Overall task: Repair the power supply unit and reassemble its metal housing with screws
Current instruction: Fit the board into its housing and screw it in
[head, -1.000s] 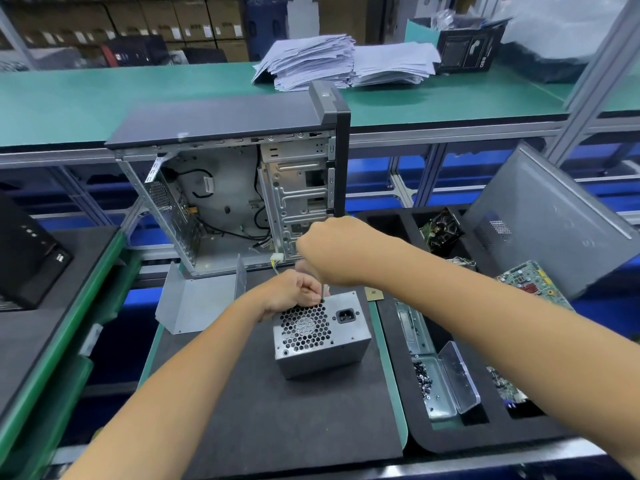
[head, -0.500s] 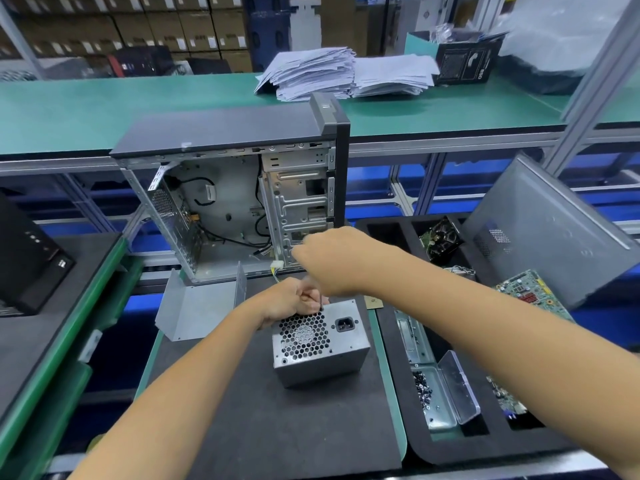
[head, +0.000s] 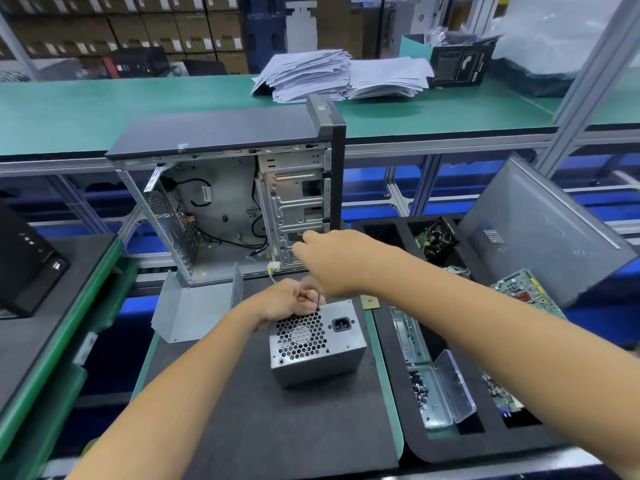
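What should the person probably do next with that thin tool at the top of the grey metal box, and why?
Probably keep turning. The right hand holds a thin screwdriver upright at the power supply unit's top back edge, where the left hand steadies it. The screw itself is hidden.

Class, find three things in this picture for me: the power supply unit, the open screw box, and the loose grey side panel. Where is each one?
power supply unit (head: 341,336), head view: on its top face.
screw box (head: 431,389), head view: on the tray's bare floor.
side panel (head: 550,230), head view: on its flat grey face.

Left hand (head: 289,301) grips power supply (head: 317,344); right hand (head: 325,261) above.
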Motion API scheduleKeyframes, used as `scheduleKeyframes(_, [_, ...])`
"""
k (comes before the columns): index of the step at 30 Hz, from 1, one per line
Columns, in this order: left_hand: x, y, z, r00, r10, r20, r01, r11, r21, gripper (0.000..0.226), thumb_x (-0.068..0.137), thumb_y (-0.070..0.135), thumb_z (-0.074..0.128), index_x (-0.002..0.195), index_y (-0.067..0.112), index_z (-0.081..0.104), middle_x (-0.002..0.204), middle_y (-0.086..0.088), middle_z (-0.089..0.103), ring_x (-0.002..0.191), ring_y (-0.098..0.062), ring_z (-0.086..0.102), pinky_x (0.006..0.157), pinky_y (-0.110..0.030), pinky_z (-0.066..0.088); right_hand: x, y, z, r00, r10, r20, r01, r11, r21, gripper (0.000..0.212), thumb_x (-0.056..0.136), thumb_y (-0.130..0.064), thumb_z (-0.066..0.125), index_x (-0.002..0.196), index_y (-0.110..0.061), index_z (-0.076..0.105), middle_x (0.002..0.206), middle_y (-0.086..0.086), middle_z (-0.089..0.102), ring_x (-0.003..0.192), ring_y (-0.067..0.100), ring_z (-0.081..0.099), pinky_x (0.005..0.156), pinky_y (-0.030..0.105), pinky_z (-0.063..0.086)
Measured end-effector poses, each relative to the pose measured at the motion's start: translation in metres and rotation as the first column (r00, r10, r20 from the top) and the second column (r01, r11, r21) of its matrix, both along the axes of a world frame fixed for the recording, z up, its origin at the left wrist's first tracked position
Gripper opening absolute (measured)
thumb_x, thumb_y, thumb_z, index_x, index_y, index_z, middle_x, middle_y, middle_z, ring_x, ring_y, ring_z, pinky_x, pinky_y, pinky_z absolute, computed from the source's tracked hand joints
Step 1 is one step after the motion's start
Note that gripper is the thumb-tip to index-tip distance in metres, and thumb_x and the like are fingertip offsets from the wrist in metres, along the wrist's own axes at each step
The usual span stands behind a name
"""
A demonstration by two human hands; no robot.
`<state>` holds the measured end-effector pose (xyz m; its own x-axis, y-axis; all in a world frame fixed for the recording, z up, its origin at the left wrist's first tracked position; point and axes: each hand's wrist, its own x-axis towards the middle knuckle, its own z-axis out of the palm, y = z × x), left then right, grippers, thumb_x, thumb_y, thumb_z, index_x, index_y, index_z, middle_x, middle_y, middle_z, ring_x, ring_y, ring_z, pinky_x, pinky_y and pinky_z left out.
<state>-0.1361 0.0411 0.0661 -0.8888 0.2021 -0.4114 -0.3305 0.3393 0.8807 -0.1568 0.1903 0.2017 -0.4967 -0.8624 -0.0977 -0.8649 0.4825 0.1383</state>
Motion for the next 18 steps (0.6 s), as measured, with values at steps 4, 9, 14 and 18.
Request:
scheduleKeyframes(4, [0.000, -0.001, 0.000, 1.000, -0.016, -0.004, 0.016, 1.000, -0.015, 0.031, 0.089, -0.003, 0.059, 0.081, 0.023, 0.075, 0.091, 0.013, 0.073, 0.109, -0.009, 0.061, 0.091, -0.015, 0.042, 0.001, -0.003, 0.007, 0.996, 0.018, 0.090, -0.020, 1.000, 0.017, 0.019, 0.084, -0.013, 0.060, 0.084, -0.014, 0.041, 0.080, 0.001, 0.039, 0.063, 0.015, 0.046, 0.049, 0.024, 0.036])
scheduleKeyframes(9, [0.000, -0.002, 0.000, 0.999, -0.009, -0.032, 0.007, 0.998, -0.064, 0.020, 0.089, 0.001, 0.061, 0.084, 0.018, 0.070, 0.091, 0.006, 0.071, 0.100, -0.007, 0.062, 0.092, -0.022, 0.045, 0.005, -0.006, 0.004, 0.995, -0.011, -0.096, 0.006, 0.999, -0.051, 0.033, 0.101, -0.026, 0.041, 0.070, -0.016, 0.036, 0.061, -0.001, 0.032, 0.064, 0.023, 0.046, 0.059, 0.034, 0.043])
scheduleKeyframes(14, [0.000, -0.001, -0.002, 1.000, -0.017, -0.023, 0.016, 1.000, -0.016, 0.029, 0.089, -0.004, 0.059, 0.084, 0.022, 0.072, 0.106, -0.005, 0.071, 0.113, -0.012, 0.061, 0.103, -0.026, 0.042, 0.002, 0.000, 0.009, 0.992, 0.003, 0.129, -0.007, 0.999, 0.034, 0.019, 0.087, -0.022, 0.059, 0.092, -0.015, 0.042, 0.089, -0.001, 0.040, 0.066, 0.013, 0.044, 0.051, 0.024, 0.032])
scheduleKeyframes(18, [0.000, -0.002, -0.002, 0.999, -0.031, -0.038, 0.030, 0.999, -0.046, 0.029, 0.090, -0.001, 0.059, 0.089, 0.023, 0.076, 0.109, -0.009, 0.071, 0.116, -0.019, 0.059, 0.101, -0.024, 0.043, 0.007, -0.003, 0.012, 0.997, 0.022, 0.075, -0.023, 1.000, 0.009, 0.017, 0.084, -0.012, 0.059, 0.083, -0.015, 0.042, 0.081, 0.001, 0.044, 0.075, 0.020, 0.053, 0.062, 0.028, 0.047])
